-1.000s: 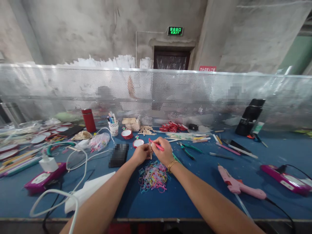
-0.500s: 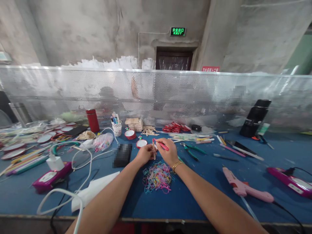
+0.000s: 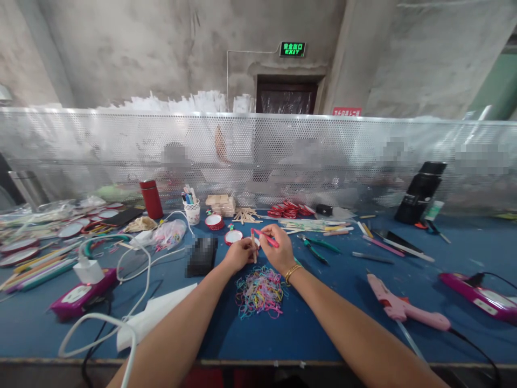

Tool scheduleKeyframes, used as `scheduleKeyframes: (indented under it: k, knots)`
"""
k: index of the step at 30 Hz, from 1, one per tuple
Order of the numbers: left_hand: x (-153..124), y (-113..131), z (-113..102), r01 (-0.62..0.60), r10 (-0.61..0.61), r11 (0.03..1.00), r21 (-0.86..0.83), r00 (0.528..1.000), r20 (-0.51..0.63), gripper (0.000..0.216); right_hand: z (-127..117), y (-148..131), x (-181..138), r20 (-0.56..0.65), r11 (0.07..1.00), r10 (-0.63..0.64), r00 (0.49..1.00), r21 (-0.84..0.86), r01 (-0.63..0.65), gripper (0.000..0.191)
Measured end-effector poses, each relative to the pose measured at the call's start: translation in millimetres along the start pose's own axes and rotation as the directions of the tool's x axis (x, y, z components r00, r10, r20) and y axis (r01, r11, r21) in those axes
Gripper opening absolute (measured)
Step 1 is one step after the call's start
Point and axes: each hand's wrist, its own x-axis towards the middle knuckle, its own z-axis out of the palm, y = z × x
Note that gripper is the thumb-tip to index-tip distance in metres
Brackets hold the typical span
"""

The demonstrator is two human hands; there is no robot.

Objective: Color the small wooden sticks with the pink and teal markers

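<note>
Gripping a little wooden stick (image 3: pixel 253 252) upright with the left hand (image 3: pixel 238 253), pinching a red pen (image 3: pixel 264 238) in the right hand (image 3: pixel 278 250), pen end close by the stick's top. Mid-table (image 3: pixel 315 323), just beyond a messy pile of rubber bands (image 3: pixel 259 291). Green pliers (image 3: pixel 317 248) toward the right edge.

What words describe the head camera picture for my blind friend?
Two bare hands meet over a blue table: the left hand pinches a wooden stick, the right hand holds a red stick. Colourful rubber bands lie piled near them.
</note>
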Motion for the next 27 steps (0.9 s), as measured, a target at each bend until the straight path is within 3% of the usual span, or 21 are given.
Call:
scheduleKeyframes:
  k: [27]
  knots:
    - [-2.7,3.7,2.7,0.012,-0.011,1.0,0.01,1.0,-0.011,0.013,-0.1,4.2,0.7,-0.005,0.999,-0.008,1.0,-0.053,0.008,0.009]
